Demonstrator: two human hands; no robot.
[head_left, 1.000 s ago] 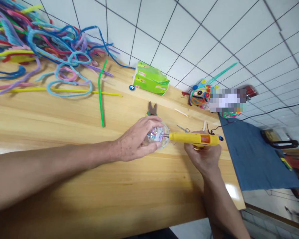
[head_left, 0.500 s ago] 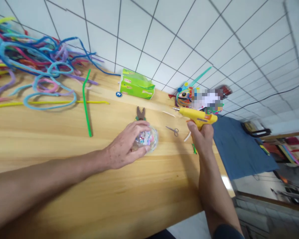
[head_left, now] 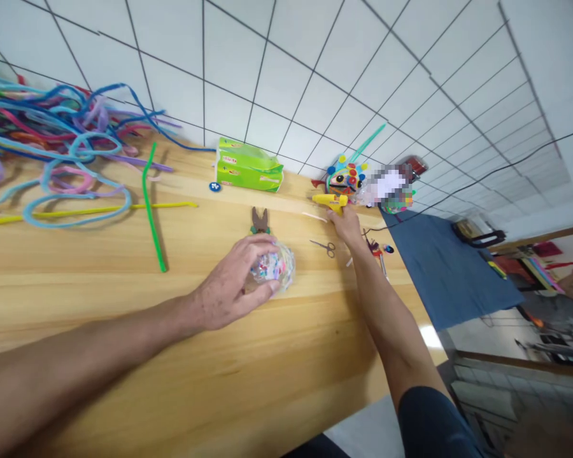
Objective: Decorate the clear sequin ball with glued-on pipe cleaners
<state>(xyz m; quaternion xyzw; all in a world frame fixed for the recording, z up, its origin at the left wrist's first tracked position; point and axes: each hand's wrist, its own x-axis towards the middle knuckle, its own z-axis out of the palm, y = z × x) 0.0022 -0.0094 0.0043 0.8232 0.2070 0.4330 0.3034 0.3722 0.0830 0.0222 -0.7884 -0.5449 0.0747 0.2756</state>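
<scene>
Left hand (head_left: 233, 280) holds clear rounded plastic object (head_left: 281, 270), probably light, slippery, best taken by sides; right hand (head_left: 347, 226) holds yellow glue gun (head_left: 330, 201).

Bright light, glare on table (head_left: 286, 362)

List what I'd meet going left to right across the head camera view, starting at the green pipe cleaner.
Green pipe cleaner, left hand, round clear object, yellow glue gun, right hand, blue cloth.
</scene>
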